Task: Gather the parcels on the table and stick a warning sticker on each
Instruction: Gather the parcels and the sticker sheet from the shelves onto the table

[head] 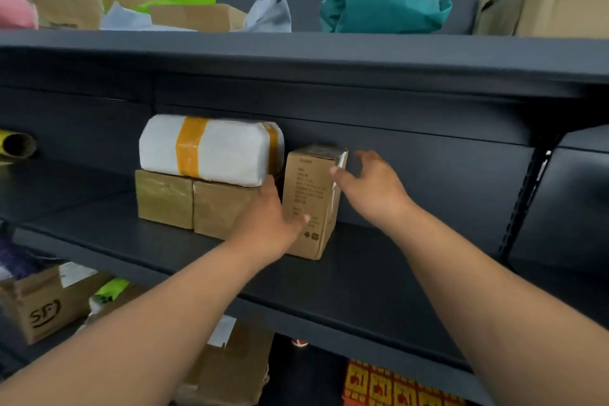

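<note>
Far left, the yellow paper roll (pixel 16 145) lies on its side on the dark metal shelf (pixel 362 273); ignore it. Next come two low tape-wrapped brown boxes (pixel 164 198) side by side, with a white plastic-wrapped parcel banded in orange tape (pixel 211 148) lying across their tops.

The left hand (pixel 267 214) is at the left front edge of the tall brown cardboard carton (pixel 308 184), which stands upright on the shelf just beside the stack. Grip: thumb laid on the printed front face, fingers hidden down the gap on the left side. It looks closed round that corner.

The right hand (pixel 369 184) is at the carton's upper right. Grip is wide, with the thumb tip on the right front edge and the fingers spread and clear of the cardboard, holding nothing yet.

Likely step: lift the carton off for the table. To do it well:
- Close the right fingers on the right wall before lifting.
- Squeeze evenly from both sides.
- Draw it straight out towards the body and keep it upright.
- Mind the left knuckles against the stack; a nudge could slide the white parcel off.
</note>
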Motion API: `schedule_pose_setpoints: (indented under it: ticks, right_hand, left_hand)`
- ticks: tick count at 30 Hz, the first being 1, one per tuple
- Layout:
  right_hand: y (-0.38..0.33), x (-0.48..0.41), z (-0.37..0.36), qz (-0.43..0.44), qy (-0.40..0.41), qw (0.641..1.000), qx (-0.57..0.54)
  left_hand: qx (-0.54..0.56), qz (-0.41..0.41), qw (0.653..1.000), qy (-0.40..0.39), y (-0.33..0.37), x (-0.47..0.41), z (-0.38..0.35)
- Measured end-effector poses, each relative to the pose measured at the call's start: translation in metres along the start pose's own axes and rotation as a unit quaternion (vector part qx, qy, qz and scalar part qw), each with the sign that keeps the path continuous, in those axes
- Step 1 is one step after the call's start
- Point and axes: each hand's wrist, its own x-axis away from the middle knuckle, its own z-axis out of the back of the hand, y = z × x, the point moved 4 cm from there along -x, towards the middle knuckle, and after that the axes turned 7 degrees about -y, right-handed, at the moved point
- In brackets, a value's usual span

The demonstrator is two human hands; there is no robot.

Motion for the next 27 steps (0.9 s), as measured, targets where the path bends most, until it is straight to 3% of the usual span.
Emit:
schedule_pose_setpoints:
  ticks: [4, 7, 9, 12, 14, 16, 18, 21, 24, 27]
  right_hand:
    - [-0.006, -0.017, -0.004, -0.052, 0.034, 0.995, -0.072]
    - [-0.008, -0.018, -0.005, -0.101, 0.031, 0.991, -0.087]
    - [-0.006, -0.021, -0.008, -0.15, 0.081, 0.982, -0.08]
    - [0.004, -0.016, 0.003, -0.201, 0.088, 0.975, -0.044]
    - [0.01, -0.005, 0.006, -0.234, 0.134, 0.962, -0.03]
    - [0.022, 0.015, 0.012, -0.254, 0.195, 0.945, -0.071]
    - [0.033, 0.042, 0.018, -0.256, 0.234, 0.926, -0.152]
    - [0.043, 0.086, 0.024, -0.248, 0.262, 0.895, -0.263]
    - [0.049, 0.131, 0.031, -0.24, 0.272, 0.869, -0.338]
    - [0.051, 0.177, 0.046, -0.24, 0.302, 0.85, -0.358]
  left_hand:
    - [-0.007, -0.022, 0.999, -0.039, -0.003, -0.027, -0.005]
    - [-0.01, -0.085, 0.993, -0.078, 0.007, -0.027, -0.02]
    - [0.002, -0.135, 0.98, -0.144, 0.004, -0.034, -0.029]
    - [0.05, -0.178, 0.968, -0.168, 0.019, -0.025, -0.032]
    - [0.087, -0.205, 0.95, -0.217, 0.016, -0.02, -0.03]
    - [0.124, -0.198, 0.943, -0.237, 0.01, -0.017, -0.031]
    - [0.118, -0.181, 0.957, -0.195, 0.008, -0.014, -0.03]
    - [0.156, -0.07, 0.969, -0.177, 0.002, -0.013, -0.032]
    - [0.289, 0.037, 0.908, -0.302, 0.006, 0.007, -0.052]
    - [0.376, 0.044, 0.834, -0.401, 0.028, 0.036, -0.07]
